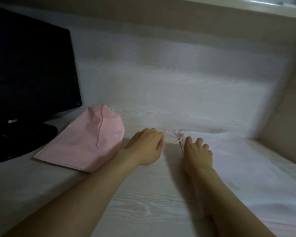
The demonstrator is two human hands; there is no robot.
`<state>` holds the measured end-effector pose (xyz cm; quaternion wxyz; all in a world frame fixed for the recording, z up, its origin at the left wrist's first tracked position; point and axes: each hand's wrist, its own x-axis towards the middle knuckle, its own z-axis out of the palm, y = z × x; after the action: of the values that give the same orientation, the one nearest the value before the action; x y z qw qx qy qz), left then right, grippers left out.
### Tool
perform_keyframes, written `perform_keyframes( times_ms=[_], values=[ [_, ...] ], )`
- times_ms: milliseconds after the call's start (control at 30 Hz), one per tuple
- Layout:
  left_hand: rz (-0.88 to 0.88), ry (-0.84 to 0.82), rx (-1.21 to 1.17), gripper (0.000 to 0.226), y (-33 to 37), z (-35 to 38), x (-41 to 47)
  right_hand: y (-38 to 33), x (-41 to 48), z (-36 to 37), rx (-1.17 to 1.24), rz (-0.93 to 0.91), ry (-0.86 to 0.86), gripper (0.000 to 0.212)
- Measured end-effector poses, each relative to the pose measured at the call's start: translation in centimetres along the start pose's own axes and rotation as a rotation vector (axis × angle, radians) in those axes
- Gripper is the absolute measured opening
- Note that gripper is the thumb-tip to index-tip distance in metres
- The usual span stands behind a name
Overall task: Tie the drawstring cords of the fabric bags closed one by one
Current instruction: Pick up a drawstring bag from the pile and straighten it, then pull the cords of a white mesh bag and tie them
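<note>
The view is blurred. A pale pink fabric bag (237, 156) lies on the right of the light wooden table (143, 207). Its thin drawstring cord (175, 135) bunches at the bag's mouth, between my hands. My left hand (146, 146) lies just left of the cord with curled fingers, and a taut end of the cord runs to its fingertips. My right hand (197, 153) rests on the bag beside its mouth, fingers bent and thumb pointing forward. A second, deeper pink bag (85, 142) lies to the left with a cord (100, 129) trailing across its top.
A black monitor (29, 74) on a dark stand (32, 134) fills the left side, close behind the deeper pink bag. A beige wall (161, 19) runs along the back and right of the table.
</note>
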<state>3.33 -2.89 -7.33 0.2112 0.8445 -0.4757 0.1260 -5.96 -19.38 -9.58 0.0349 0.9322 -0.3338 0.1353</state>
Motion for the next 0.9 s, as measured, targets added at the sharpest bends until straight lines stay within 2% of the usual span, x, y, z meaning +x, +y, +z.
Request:
perform_keyframes(
  times_ms=[100,200,333,400,500,567,667,767,800,900],
  values=[
    [0.001,-0.032,-0.042,0.017,0.8,1.7,0.5,1.4,0.2,0.2,0.122,0.024,-0.027,0.027],
    [0.009,0.014,-0.075,0.014,1.1,3.5,0.2,2.1,0.1,-0.4,0.112,0.031,0.029,0.011],
    [-0.004,0.085,-0.144,0.017,0.8,4.3,-0.1,1.9,0.1,-1.4,0.170,0.061,0.177,0.017],
    [-0.029,0.200,-0.188,0.016,0.2,4.3,0.4,1.3,0.5,-1.2,0.242,0.033,0.303,0.029],
    [-0.142,0.360,-0.270,0.015,-0.7,4.4,0.8,0.2,0.7,-0.7,0.400,-0.113,0.467,0.054],
    [-0.276,0.400,-0.284,0.021,-1.1,4.2,0.8,-0.6,0.6,-0.8,0.523,-0.200,0.487,0.068],
    [-0.410,0.475,-0.317,0.056,-2.2,3.7,0.6,-1.3,-0.2,-1.5,0.671,-0.389,0.549,0.067],
    [-0.269,0.569,-0.429,0.092,-3.2,2.7,0.1,-1.9,-0.8,-2.0,0.819,-0.532,0.594,0.054],
    [-0.213,0.584,-0.417,0.092,-3.4,2.3,-0.2,-2.0,-1.0,-2.2,0.850,-0.555,0.605,0.050],
    [-0.206,0.675,-0.269,0.067,-3.0,1.1,-0.9,-2.0,-1.5,-2.5,0.891,-0.584,0.613,0.049]
  ],
)
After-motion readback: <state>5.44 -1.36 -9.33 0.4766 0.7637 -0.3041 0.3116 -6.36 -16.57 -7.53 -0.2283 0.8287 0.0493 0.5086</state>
